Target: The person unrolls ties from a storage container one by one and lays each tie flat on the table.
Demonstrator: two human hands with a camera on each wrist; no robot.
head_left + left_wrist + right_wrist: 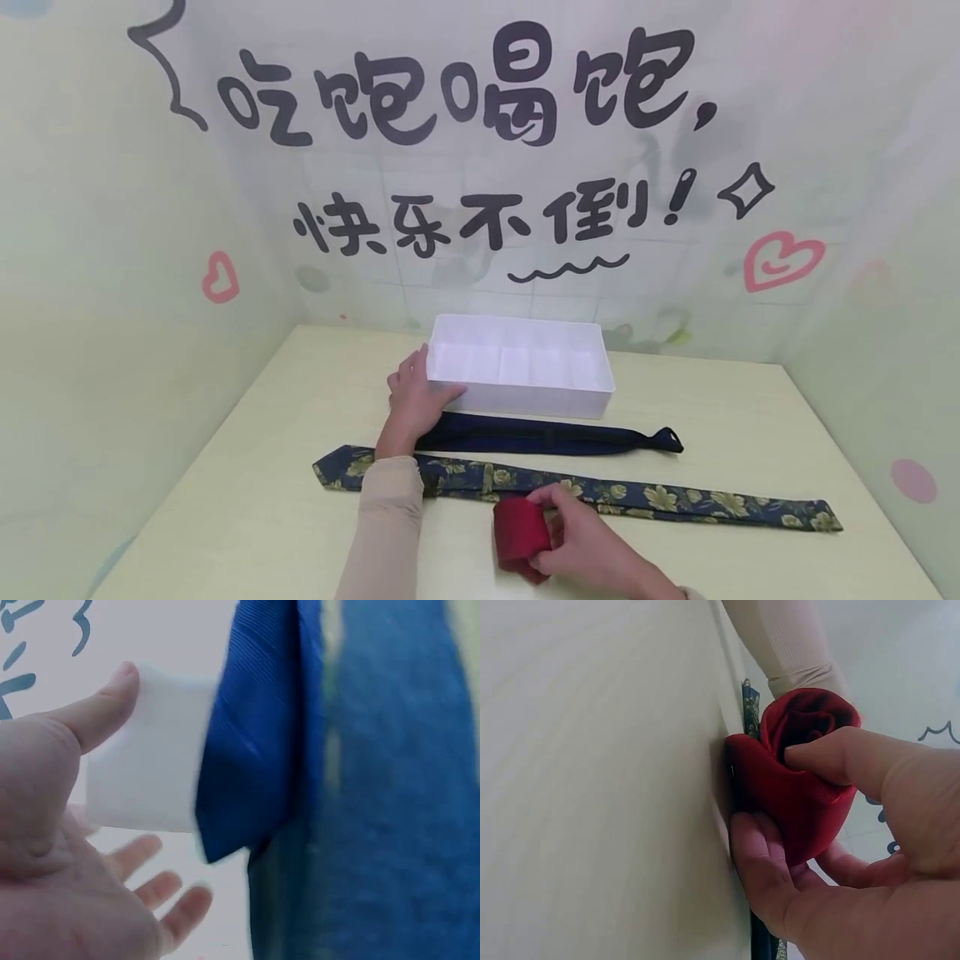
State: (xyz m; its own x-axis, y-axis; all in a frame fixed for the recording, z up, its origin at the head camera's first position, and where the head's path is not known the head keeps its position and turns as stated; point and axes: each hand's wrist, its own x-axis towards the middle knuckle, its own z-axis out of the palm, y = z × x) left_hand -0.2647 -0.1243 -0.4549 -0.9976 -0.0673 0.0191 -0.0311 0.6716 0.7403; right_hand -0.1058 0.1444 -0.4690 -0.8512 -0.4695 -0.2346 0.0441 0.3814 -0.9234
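Observation:
My right hand [581, 537] holds a rolled-up red necktie [521, 533] low over the table. In the right wrist view the thumb presses its coiled top and the fingers [757, 859] wrap the lower side. At the left end of a white divided box [521, 398] is my left hand [418, 397], thumb along the front wall and fingers spread by the side. A dark navy necktie [555, 437] lies folded lengthwise in front of the box. Nearer me stretches a navy necktie with yellow flowers [660, 498], partly hidden under the left sleeve.
The box stands toward the back of a pale table [247, 467], its several compartments facing up. Behind it and on both sides rise light walls [450, 292] with printed lettering and hearts.

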